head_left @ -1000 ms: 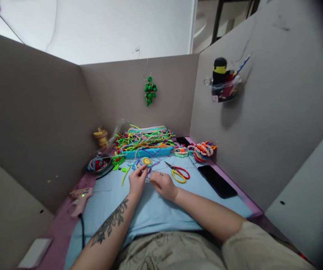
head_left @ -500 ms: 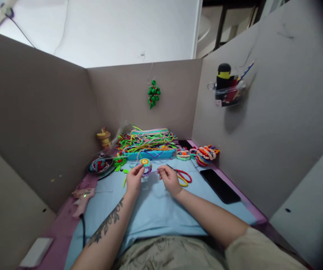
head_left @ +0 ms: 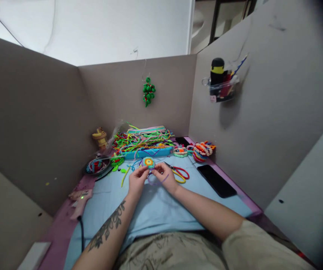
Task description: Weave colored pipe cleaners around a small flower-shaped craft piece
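Observation:
My left hand [head_left: 136,181] and my right hand [head_left: 164,177] meet over the light blue mat [head_left: 150,210], fingers pinched together. Between them I hold a small round pipe-cleaner piece [head_left: 148,162] with coloured rings and a yellow-orange centre. A purple pipe cleaner [head_left: 158,182] loops down from it between my hands, and my right fingers pinch its end. Red-and-yellow scissors [head_left: 180,173] lie just right of my right hand.
A pile of coloured pipe cleaners [head_left: 143,140] fills a blue tray behind my hands. Finished woven pieces [head_left: 202,150] sit at the right, a black phone [head_left: 216,181] beside them, a dark bowl [head_left: 98,166] and a glue gun [head_left: 78,198] at the left. Grey partition walls enclose the desk.
My right hand has come back in toward my left hand. The purple pipe cleaner, pulled out straight half a second ago, now hangs in a loop between them.

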